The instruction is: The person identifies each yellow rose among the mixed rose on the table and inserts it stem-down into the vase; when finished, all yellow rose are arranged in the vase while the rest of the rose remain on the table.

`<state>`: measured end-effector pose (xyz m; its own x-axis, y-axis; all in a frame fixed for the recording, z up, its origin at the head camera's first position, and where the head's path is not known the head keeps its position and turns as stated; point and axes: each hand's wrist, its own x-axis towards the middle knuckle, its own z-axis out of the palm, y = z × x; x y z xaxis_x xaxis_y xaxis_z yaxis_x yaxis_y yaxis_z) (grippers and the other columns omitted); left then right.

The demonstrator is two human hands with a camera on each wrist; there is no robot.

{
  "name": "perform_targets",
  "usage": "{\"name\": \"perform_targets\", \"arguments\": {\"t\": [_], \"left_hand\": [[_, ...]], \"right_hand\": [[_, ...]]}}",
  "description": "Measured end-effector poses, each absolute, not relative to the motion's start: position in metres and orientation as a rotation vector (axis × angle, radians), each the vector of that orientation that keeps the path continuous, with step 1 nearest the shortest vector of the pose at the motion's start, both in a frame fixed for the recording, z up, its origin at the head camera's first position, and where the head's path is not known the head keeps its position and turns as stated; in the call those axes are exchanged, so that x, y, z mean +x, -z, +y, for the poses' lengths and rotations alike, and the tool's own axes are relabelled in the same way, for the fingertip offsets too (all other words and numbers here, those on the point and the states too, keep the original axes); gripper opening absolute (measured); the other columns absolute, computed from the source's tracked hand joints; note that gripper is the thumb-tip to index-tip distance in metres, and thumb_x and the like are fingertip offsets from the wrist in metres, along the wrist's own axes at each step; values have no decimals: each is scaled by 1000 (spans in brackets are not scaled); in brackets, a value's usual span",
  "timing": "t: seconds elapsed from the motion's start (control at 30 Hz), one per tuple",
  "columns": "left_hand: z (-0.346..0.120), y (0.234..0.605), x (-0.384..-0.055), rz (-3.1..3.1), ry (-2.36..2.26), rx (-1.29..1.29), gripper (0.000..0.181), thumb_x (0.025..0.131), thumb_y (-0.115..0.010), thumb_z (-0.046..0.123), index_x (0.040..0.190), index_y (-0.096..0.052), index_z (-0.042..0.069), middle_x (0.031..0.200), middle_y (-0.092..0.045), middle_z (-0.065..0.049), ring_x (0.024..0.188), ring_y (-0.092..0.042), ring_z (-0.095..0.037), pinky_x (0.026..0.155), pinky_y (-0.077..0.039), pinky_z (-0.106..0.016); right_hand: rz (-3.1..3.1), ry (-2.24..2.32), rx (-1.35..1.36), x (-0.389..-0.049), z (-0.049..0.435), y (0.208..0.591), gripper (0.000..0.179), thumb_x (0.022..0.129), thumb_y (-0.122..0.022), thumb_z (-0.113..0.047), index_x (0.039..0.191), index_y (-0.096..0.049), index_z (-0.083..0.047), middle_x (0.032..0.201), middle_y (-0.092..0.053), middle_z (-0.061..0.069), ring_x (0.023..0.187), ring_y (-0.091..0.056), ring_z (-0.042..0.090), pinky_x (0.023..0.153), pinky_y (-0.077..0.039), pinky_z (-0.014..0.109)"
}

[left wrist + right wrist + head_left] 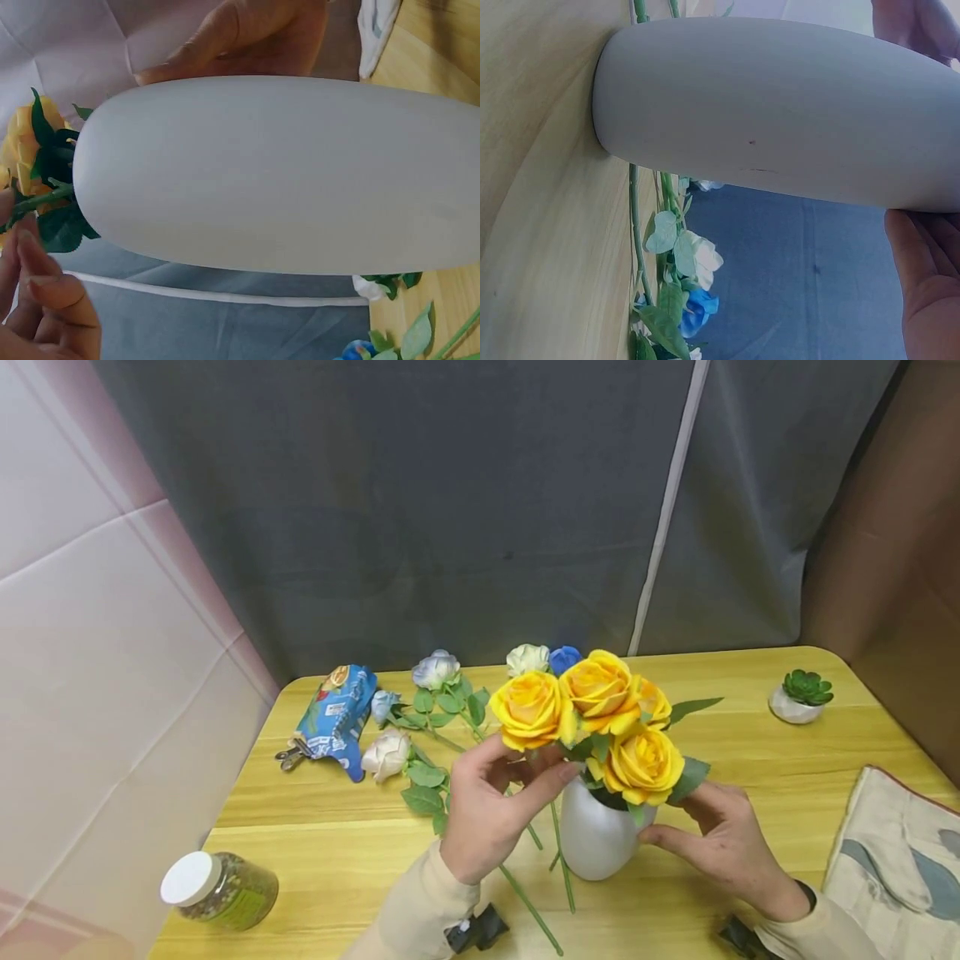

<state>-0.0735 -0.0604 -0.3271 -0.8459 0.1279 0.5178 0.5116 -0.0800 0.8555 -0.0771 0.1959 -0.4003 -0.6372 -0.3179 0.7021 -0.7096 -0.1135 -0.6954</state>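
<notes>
A white vase [597, 839] stands upright on the table with several yellow roses [641, 764] at its mouth. My left hand [498, 806] is at the left of the rim, just under the leftmost yellow rose [528, 710]. In the left wrist view its fingertips pinch a green stem [46, 199] beside the vase mouth. My right hand [723, 843] holds the vase near the rim on the right, thumb at the front and fingers toward the back. Dark green leaves [688, 779] partly cover those fingers.
Loose pale roses [386, 754] and a blue rose [565, 660] lie left of and behind the vase, stems crossing the wood. A blue clipped bag [337, 714], a white-lidded jar [225, 891], a potted succulent [801, 697] and pale gloves [892, 868] sit further out.
</notes>
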Motion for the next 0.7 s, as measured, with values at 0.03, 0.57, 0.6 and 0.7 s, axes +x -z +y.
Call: {"name": "perform_targets", "arguments": {"t": [0.03, 0.57, 0.6, 0.7], "left_hand": [[-60, 327, -73, -1888, 2010, -685, 29, 85, -78, -5, 112, -71, -4, 98, -73, -22, 84, -69, -8, 71, -61, -31], [-53, 332, -74, -1815, 1859, -716, 22, 83, -80, -5, 104, -75, -3, 85, -72, -17, 62, -56, -10, 57, -54, -27], [-52, 333, -74, -1833, 1876, -704, 22, 83, -80, -4, 104, -75, -2, 87, -73, -16, 64, -56, -10, 58, -54, -26], [-50, 338, -74, -1897, 1927, -658, 20, 85, -81, 1, 105, -77, 1, 90, -73, -14, 68, -56, -9, 60, -54, -25]], "right_hand": [[-1855, -1811, 1136, -77, 196, 400, 64, 77, -81, 15, 134, -52, 21, 140, -65, 11, 125, -65, 15, 97, -55, 23], [-1837, -1832, 1157, -79, 196, 400, 64, 79, -80, 13, 135, -50, 22, 141, -64, 12, 127, -64, 16, 99, -54, 24], [-1841, -1829, 1153, -78, 196, 400, 64, 79, -80, 13, 135, -50, 22, 141, -64, 12, 127, -64, 16, 99, -54, 24], [-1865, -1827, 1129, -76, 196, 400, 65, 77, -81, 15, 135, -51, 21, 142, -63, 10, 129, -63, 15, 100, -54, 23]]}}
